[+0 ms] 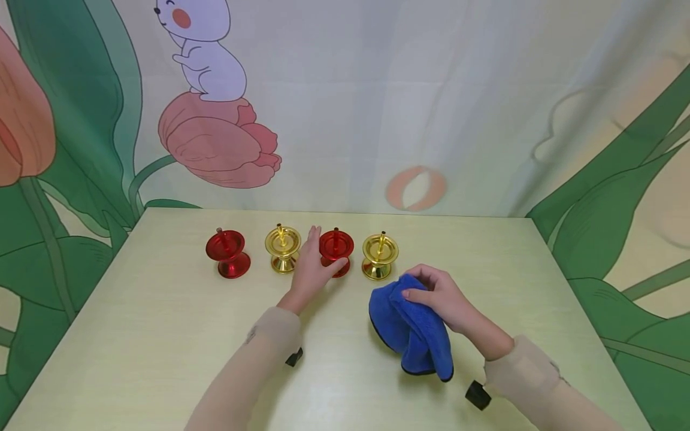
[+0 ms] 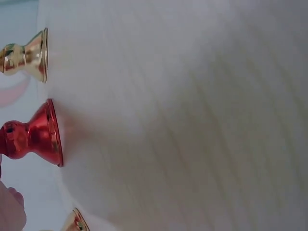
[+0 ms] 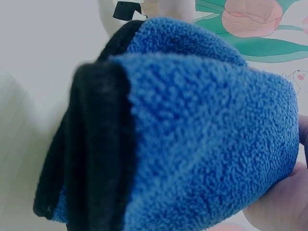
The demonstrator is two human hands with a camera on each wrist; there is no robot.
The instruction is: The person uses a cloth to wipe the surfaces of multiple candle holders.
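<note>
Four shiny pedestal candle holders, each with a short central stem, would be several in a row: a red one [image 1: 229, 254] at the left, a gold one [image 1: 283, 248], another red one [image 1: 336, 245] and a gold one [image 1: 380, 256]. My left hand [image 1: 309, 266] is at the second red holder, fingers straight and thumb spread in front of it; contact is unclear. The left wrist view shows that red holder's base [image 2: 41, 137] upright on the table. My right hand [image 1: 442, 296] pinches a folded blue cloth [image 1: 412, 329] with dark edging, hanging above the table.
The pale wooden table [image 1: 162, 359] ends at the back against a printed curtain [image 1: 345, 120] with flowers and a white animal. A black wrist device [image 1: 478, 395] hangs under the right sleeve.
</note>
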